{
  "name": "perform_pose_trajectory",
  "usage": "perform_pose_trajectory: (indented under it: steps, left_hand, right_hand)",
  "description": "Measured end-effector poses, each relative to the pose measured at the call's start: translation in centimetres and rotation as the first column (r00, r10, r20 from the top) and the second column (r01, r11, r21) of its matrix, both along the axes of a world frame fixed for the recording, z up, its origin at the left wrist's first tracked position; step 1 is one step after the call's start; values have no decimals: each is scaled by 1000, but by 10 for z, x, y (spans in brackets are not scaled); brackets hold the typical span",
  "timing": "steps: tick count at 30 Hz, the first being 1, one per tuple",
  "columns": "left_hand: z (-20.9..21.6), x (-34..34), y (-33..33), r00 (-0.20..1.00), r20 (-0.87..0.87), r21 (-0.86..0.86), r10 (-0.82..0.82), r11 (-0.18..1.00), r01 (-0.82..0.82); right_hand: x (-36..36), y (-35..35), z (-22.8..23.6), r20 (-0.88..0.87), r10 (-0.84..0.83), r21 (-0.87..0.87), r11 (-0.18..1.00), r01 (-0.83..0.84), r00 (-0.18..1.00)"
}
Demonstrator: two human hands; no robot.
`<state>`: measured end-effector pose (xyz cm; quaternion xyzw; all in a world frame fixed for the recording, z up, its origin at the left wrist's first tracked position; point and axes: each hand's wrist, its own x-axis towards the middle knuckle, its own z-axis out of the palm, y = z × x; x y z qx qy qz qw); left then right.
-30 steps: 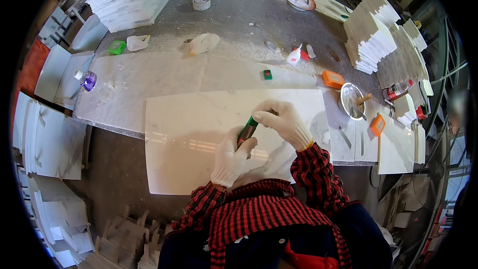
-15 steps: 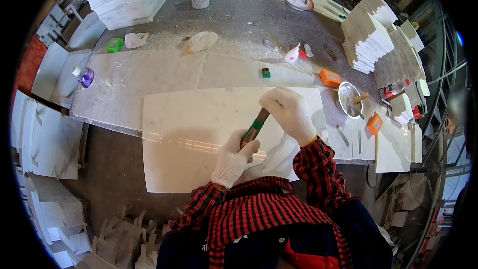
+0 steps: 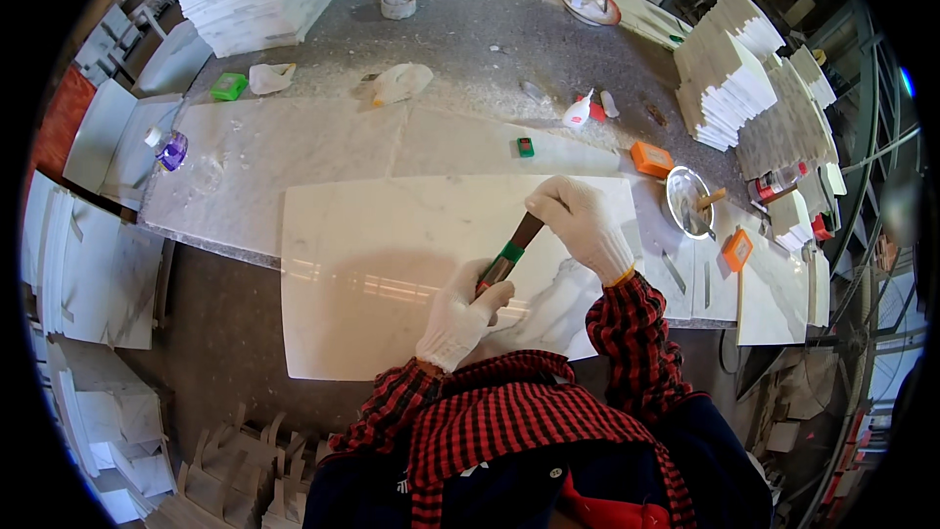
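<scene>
My left hand (image 3: 457, 312), in a white knit glove, is closed round the lower part of a slim dark stick-shaped thing (image 3: 507, 256) with a green band and a brown upper length. I cannot make out its exact kind. The gloved fingers of my right hand (image 3: 585, 227) pinch its brown upper end. Both hands are above a glossy white marble-look slab (image 3: 343, 255) with grey veining, which lies at the bench's near edge and juts past it.
Beyond the slab are a small green block (image 3: 526, 147), a white squeeze bottle (image 3: 578, 112) and an orange box (image 3: 651, 159). A bowl (image 3: 678, 214) with a wooden-handled tool stands right. Tile stacks (image 3: 259, 0) rise far left and right (image 3: 725, 78). A purple-labelled bottle (image 3: 170, 150) stands left.
My right hand has moved slightly up and right, away from my left. More of the brown length shows between the hands. My left hand has barely shifted.
</scene>
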<state>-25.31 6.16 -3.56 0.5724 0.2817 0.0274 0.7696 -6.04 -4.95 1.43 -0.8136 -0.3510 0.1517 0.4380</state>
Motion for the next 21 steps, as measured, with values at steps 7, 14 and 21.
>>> perform_pose_trajectory:
  steps: [7,14,21]
  left_hand:
    - [5,3,8,994,49,-66,-101,992,104]
    - [16,3,14,983,18,-62,-181,981,181]
    - [12,1,13,981,26,-78,-191,978,192]
  right_hand:
    - [3,1,36,119,104,-116,989,-90,987]
    - [7,-1,27,153,49,-33,998,-45,987]
    - [15,1,30,-37,-72,-99,993,68,997]
